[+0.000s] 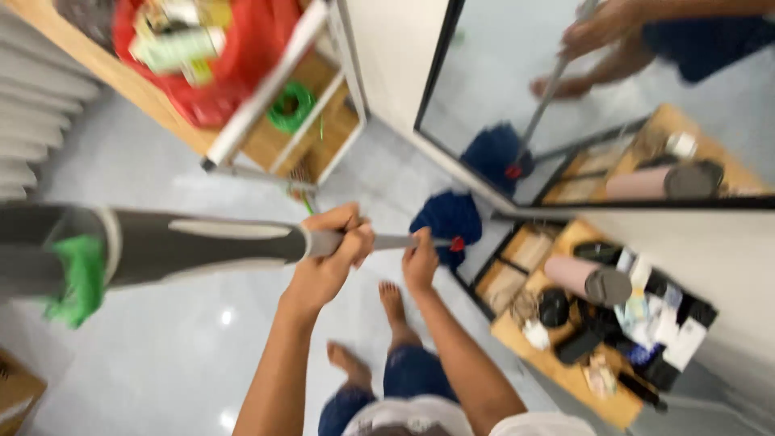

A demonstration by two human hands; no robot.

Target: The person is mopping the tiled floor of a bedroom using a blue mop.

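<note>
Your left hand (333, 257) gripped the mop handle (242, 242) near its grey sleeve; your right hand (420, 260) closed around the thin shaft lower down. The blue mop head (446, 220) rested on the floor (161, 355) beside the mirror (517, 89), just ahead of your bare feet, with a wooden shelf (557, 363) to the right.

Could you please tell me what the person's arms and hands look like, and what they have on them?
Both arms are bare from hand to upper arm. The left hand and right hand wear no gloves, and no rings, watch or bracelet can be made out in the blurred picture. At the shoulders, the edge of a white top shows.
</note>
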